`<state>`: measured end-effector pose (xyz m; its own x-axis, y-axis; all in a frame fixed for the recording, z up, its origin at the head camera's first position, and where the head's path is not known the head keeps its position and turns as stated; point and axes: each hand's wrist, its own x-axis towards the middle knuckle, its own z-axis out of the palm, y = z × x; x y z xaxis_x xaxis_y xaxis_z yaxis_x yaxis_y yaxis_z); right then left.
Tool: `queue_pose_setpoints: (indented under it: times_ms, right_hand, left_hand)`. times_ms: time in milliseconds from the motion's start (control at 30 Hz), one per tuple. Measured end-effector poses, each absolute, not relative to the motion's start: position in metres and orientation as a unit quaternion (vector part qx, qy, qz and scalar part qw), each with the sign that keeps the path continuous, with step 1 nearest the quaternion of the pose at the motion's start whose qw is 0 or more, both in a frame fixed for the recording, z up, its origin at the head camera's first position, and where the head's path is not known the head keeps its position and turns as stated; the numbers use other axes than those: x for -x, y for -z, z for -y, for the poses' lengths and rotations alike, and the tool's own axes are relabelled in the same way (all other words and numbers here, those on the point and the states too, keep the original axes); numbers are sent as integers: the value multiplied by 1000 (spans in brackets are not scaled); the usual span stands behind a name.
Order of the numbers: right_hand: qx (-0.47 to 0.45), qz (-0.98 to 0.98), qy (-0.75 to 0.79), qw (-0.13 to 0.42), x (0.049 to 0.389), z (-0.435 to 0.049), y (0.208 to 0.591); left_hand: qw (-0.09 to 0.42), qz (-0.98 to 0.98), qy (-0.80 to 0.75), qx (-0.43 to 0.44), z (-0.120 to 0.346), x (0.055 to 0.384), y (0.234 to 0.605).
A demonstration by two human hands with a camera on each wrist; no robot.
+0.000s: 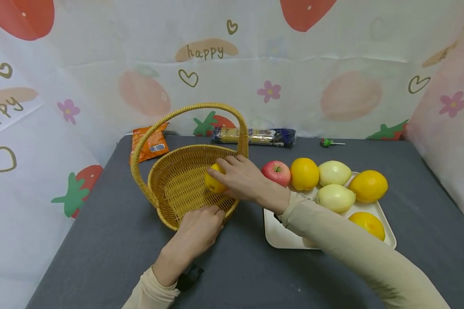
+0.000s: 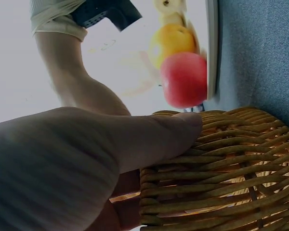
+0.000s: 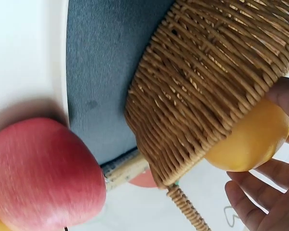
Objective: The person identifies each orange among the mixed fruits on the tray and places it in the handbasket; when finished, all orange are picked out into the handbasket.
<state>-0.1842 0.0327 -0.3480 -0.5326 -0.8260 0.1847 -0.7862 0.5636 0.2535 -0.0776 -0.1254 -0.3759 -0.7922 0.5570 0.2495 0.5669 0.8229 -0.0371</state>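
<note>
A golden woven wicker basket [image 1: 179,191] with a tall arched handle stands on the table. My left hand [image 1: 201,229] grips its near rim, the thumb [image 2: 159,137] lying along the outside weave in the left wrist view. Over the basket's right side, my right hand [image 1: 243,178] holds a smooth yellow-orange orange [image 1: 213,182] just inside the rim. In the right wrist view the fingers curl around this orange [image 3: 253,139], whose lower part is hidden behind the basket wall.
Right of the basket, a white tray [image 1: 280,238] carries a red apple [image 1: 275,172], pale-green oval fruits [image 1: 335,198] and several yellow-orange fruits [image 1: 368,186]. Behind lie an orange snack bag [image 1: 151,143], a long packet [image 1: 272,137] and a lollipop [image 1: 326,142]. A printed cloth hangs at the back.
</note>
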Motion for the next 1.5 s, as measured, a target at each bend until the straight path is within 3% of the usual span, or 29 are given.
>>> queue_pose_setpoints:
  times_ms: [300, 733, 833, 1033, 1300, 1500]
  right_hand:
    - [-456, 875, 90, 134, 187, -31, 355]
    - [-428, 897, 88, 60, 194, -27, 357]
    - [-421, 900, 84, 81, 195, -26, 358]
    - [-413, 890, 70, 179, 196, -25, 360]
    - [-430, 895, 42, 110, 190, -17, 360]
    - [-428, 895, 43, 118, 189, -16, 358]
  left_hand:
    - [120, 947, 22, 296, 125, 77, 377]
    - [120, 948, 24, 295, 124, 76, 376]
    - [117, 948, 26, 294, 124, 76, 376]
    - [126, 947, 25, 296, 125, 76, 375]
    - [116, 949, 21, 294, 126, 76, 376]
    - [115, 949, 22, 294, 126, 77, 377]
